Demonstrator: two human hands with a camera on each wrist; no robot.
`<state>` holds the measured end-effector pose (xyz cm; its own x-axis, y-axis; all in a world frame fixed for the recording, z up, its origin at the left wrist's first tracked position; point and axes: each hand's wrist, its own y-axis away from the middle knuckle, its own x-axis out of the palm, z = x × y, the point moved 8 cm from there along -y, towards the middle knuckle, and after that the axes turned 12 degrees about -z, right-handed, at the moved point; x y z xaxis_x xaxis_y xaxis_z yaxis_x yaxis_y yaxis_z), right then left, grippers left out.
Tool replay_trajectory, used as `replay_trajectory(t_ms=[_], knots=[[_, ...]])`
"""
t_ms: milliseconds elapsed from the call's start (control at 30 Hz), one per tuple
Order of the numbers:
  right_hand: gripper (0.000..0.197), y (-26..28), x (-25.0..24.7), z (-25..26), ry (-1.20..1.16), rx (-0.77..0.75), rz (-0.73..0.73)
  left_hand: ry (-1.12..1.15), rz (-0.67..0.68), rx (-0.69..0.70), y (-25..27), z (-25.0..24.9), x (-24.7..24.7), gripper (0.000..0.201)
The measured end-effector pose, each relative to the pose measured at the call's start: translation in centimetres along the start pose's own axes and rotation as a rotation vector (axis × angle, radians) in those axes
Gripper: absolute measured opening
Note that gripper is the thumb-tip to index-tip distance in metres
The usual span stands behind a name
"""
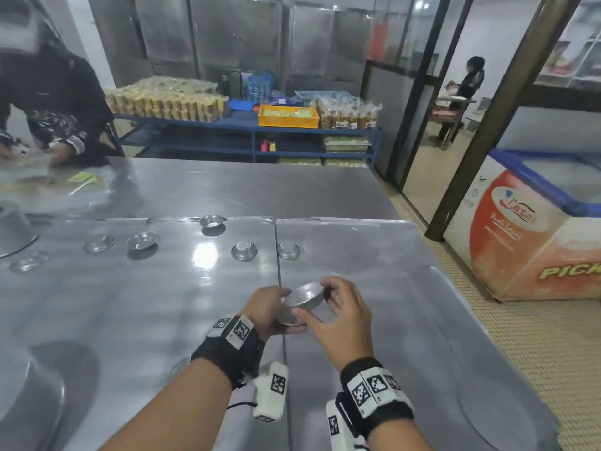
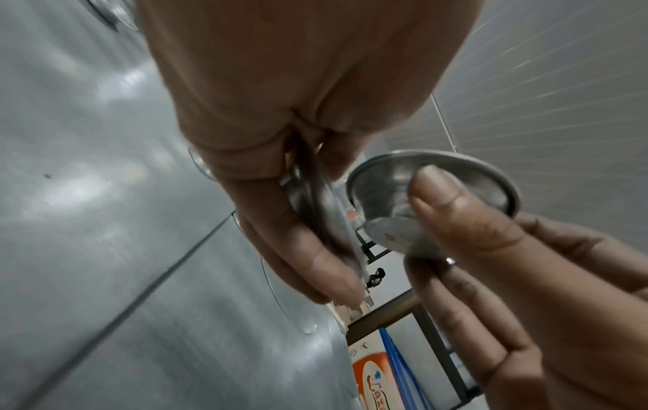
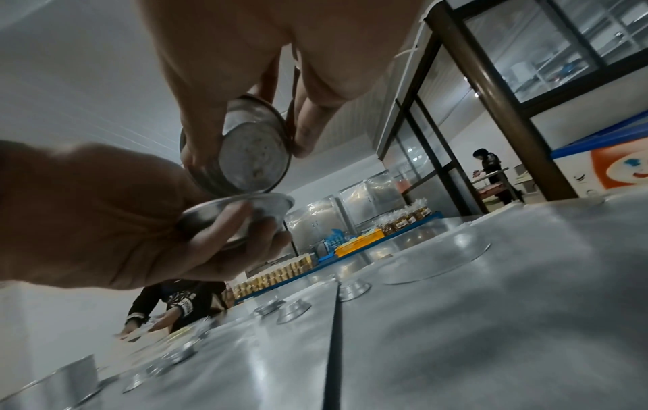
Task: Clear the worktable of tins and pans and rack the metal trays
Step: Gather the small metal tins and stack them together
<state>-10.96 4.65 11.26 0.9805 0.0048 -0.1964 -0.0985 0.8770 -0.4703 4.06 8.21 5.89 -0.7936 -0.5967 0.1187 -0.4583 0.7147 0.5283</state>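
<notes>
Steel tins fill both hands at the lower centre of the head view: the right hand point(image 1: 338, 315) pinches one small tin point(image 1: 307, 299) by its rim between thumb and fingertips, tilted, while the left hand point(image 1: 265, 309) curls round a second tin point(image 1: 287, 317) just beneath it. Nesting them at this angle could let a rim slip and clatter onto the worktable point(image 1: 130, 304), since the pinch is light. Held tins look empty apart from pale residue on the upper one's base. More tins point(image 1: 244, 251) sit scattered across the middle of the frame; a large pan point(image 1: 13, 229) stands at the left edge.
</notes>
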Motion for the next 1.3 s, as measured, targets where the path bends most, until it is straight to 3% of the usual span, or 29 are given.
replay_trajectory(t_ms=[133,267,600,900,1100,1300], knots=[[0.063,2.0,4.1,0.8,-0.034,0.028,0.009,0.079,0.056,-0.047,0.0,-0.1,-3.7,0.046],[0.06,3.6,8.1,1.0,-0.031,0.102,0.08,-0.004,0.028,0.014,-0.3,-0.8,-7.6,0.026],[0.048,7.1,14.7,2.3,-0.069,0.255,0.268,-0.105,-0.045,0.151,-0.7,-1.3,-15.6,0.031],[0.068,7.9,17.6,2.5,-0.056,0.336,0.402,-0.226,-0.151,0.23,-3.8,-0.5,-20.4,0.033],[0.08,5.5,18.8,-0.5,0.263,0.257,0.638,-0.127,-0.175,0.172,-2.2,-1.2,-19.5,0.021],[0.057,-0.4,19.2,-6.0,0.737,0.053,0.71,-0.019,-0.237,0.079,-4.5,-0.8,-17.6,0.022]])
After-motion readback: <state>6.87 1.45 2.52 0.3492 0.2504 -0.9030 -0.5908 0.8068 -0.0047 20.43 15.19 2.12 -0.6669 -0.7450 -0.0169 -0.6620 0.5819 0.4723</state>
